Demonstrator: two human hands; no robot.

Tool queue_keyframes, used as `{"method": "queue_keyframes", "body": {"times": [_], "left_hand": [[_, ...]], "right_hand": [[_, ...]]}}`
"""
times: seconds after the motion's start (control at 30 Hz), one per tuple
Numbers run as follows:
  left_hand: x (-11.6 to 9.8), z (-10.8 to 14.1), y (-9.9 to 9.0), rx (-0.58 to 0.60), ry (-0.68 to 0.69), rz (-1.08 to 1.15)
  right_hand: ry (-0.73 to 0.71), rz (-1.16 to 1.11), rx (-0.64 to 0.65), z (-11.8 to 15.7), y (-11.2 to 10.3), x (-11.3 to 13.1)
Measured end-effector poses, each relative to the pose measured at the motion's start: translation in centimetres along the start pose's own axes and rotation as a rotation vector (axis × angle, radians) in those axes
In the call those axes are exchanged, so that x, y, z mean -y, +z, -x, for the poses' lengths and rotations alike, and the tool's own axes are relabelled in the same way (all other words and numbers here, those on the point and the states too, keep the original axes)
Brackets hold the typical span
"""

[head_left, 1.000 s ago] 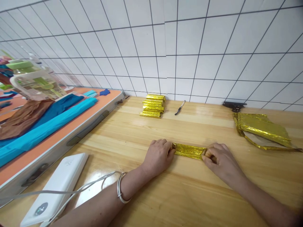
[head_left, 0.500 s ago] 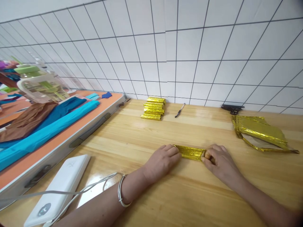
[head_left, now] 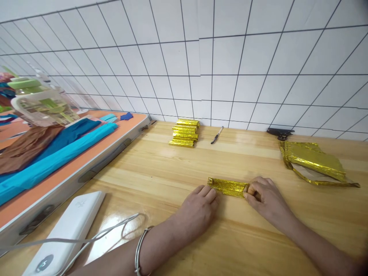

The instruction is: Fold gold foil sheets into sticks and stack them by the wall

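A folded strip of shiny gold foil paper (head_left: 230,187) lies on the wooden table in front of me, its left end turned up in a small fold. My right hand (head_left: 263,193) pinches the strip's right end between thumb and fingers. At the near edge, close to the left end, my left hand (head_left: 201,205) rests with curled fingers on the strip; its thumb and fingertips are hidden. Farther back, several folded gold strips (head_left: 184,133) lie in a row near the wall. To the right sits a stack of gold foil sheets (head_left: 314,159).
A pen (head_left: 217,135) and a black clip (head_left: 281,133) lie near the tiled wall. On the left are a white power bank (head_left: 69,226) with a cable (head_left: 112,226), and an orange raised board (head_left: 94,149) bearing blue and brown material and a green-lidded jug (head_left: 43,103).
My left hand has slid toward me off the strip's left end, uncovering the folded corner there. The right hand keeps its pinch. The view has shifted slightly.
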State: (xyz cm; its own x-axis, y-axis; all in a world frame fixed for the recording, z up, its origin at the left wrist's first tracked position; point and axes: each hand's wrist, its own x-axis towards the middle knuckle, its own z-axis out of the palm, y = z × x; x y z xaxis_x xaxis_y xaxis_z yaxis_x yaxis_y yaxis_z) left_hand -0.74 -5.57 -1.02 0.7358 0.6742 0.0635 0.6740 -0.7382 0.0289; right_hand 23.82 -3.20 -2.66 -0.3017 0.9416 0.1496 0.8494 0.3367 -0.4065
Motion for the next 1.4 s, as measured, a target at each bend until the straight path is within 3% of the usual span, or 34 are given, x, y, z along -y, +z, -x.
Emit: {"method": "queue_keyframes", "body": {"times": [0.4, 0.73, 0.87, 1.03, 1.23, 1.4], "left_hand": [[0.3, 0.0, 0.2, -0.020, 0.079, 0.028], [0.5, -0.2, 0.2, -0.010, 0.052, 0.141], [0.4, -0.2, 0.2, -0.019, 0.081, 0.143], [-0.2, -0.3, -0.4, -0.015, 0.021, 0.210], [-0.8, -0.3, -0.6, -0.024, -0.037, 0.249], [-0.6, 0.3, -0.1, -0.049, -0.030, 0.227]], "right_hand": [[-0.002, -0.024, -0.021, 0.2, 0.0, -0.3], [-0.049, -0.001, -0.072, 0.4, 0.0, -0.3], [-0.088, 0.123, -0.117, 0.9, -0.1, 0.3], [-0.249, 0.357, -0.101, 2.0, 0.5, 1.7], [-0.330, 0.405, -0.033, 2.2, 1.4, 3.7], [-0.351, 0.466, -0.005, 2.5, 1.1, 3.7]]}}
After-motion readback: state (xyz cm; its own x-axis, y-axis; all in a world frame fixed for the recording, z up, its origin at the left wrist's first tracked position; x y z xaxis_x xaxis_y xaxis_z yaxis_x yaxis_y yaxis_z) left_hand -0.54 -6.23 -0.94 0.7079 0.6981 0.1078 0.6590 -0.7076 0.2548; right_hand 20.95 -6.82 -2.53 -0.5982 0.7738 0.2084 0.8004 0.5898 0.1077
